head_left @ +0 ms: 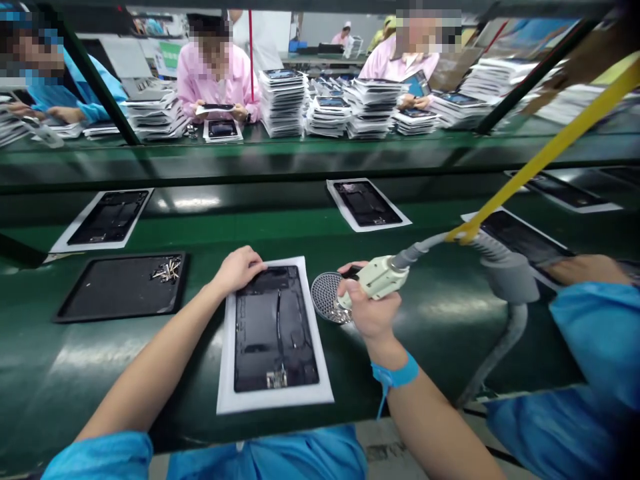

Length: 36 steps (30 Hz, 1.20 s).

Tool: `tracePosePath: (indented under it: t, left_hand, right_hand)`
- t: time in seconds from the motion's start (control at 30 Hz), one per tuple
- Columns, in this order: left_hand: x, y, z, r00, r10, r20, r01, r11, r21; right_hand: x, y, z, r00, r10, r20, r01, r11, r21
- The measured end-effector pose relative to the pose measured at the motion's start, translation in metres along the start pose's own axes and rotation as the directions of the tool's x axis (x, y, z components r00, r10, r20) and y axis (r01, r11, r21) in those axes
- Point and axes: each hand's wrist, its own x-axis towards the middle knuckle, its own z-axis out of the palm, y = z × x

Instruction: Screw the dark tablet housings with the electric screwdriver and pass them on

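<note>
A black tablet shell (270, 333) lies on a white foam sheet (225, 393) in front of me. My left hand (240, 270) has its fingers curled at the shell's upper left corner, touching it; some fingertips are hidden. In my right hand (373, 310) is a pale electric screwdriver (383, 277), its grey cable running up to the right. The screwdriver's front end is over or beside a round perforated dish (327, 293), with small shiny parts at its lower edge. My hand covers the tip. A blue band (395, 373) circles my right wrist.
A black tray (120, 290) with small metal pieces stands at left. Other shells on sheets lie farther back, such as one shell (367, 203). A yellow strap (550, 153) and a grey hose (500, 353) cross the right side. A co-worker's sleeve (595, 327) is close.
</note>
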Motion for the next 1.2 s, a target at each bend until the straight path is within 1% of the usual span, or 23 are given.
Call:
tracePosePath:
  t: [0.1, 0.2, 0.3, 0.47, 0.63, 0.77, 0.87, 0.93, 0.97, 1.0, 1.07, 1.13, 1.2]
  left_hand:
    - [0.021, -0.013, -0.002, 0.990, -0.081, -0.112, 0.084, 0.996, 0.030]
    - [0.032, -0.021, 0.003, 0.979, -0.143, -0.144, 0.152, 0.987, 0.054]
    - [0.033, -0.024, 0.009, 0.975, -0.151, -0.162, 0.167, 0.982, 0.092]
    - [0.030, -0.022, 0.011, 0.976, -0.134, -0.170, 0.151, 0.984, 0.092]
    - [0.031, -0.023, 0.011, 0.977, -0.132, -0.170, 0.149, 0.985, 0.086]
    - [0.031, -0.023, 0.013, 0.974, -0.140, -0.178, 0.157, 0.984, 0.083]
    - [0.031, -0.022, 0.016, 0.972, -0.160, -0.171, 0.177, 0.980, 0.088]
    - [0.032, -0.020, 0.017, 0.974, -0.162, -0.159, 0.178, 0.980, 0.092]
    - [0.032, -0.019, 0.018, 0.975, -0.159, -0.155, 0.175, 0.980, 0.091]
    - [0.032, -0.019, 0.018, 0.976, -0.156, -0.153, 0.171, 0.981, 0.090]
    - [0.032, -0.018, 0.019, 0.976, -0.155, -0.153, 0.170, 0.982, 0.087]
    - [0.032, -0.017, 0.020, 0.975, -0.160, -0.153, 0.174, 0.981, 0.087]
    - [0.032, -0.017, 0.020, 0.976, -0.160, -0.150, 0.174, 0.981, 0.087]
  right_hand:
    - [0.000, -0.001, 0.000, 1.000, 0.008, -0.024, -0.009, 1.000, -0.021]
    - [0.000, 0.000, 0.000, 0.999, 0.020, -0.028, -0.021, 0.999, -0.033]
    - [0.000, 0.001, -0.001, 0.999, 0.031, -0.025, -0.033, 0.998, -0.052]
    - [0.000, 0.000, -0.002, 0.999, 0.033, -0.005, -0.033, 0.997, -0.069]
    - [0.000, -0.001, 0.000, 1.000, 0.014, -0.021, -0.016, 0.997, -0.069]
    - [0.001, -0.001, -0.002, 1.000, 0.012, -0.007, -0.013, 0.997, -0.070]
    - [0.001, -0.010, 0.002, 0.999, 0.000, -0.033, -0.001, 0.999, -0.041]
    - [-0.001, -0.020, 0.011, 0.999, 0.001, -0.048, 0.001, 1.000, 0.027]
    - [-0.004, -0.025, 0.018, 0.999, 0.007, -0.034, -0.005, 0.997, 0.081]
    - [-0.008, -0.029, 0.026, 1.000, 0.020, 0.003, -0.020, 0.990, 0.138]
    - [-0.020, -0.036, 0.042, 0.991, 0.051, 0.127, -0.081, 0.968, 0.237]
    - [-0.034, -0.039, 0.058, 0.965, 0.076, 0.252, -0.147, 0.949, 0.277]
    - [-0.046, -0.039, 0.069, 0.937, 0.084, 0.338, -0.183, 0.945, 0.271]
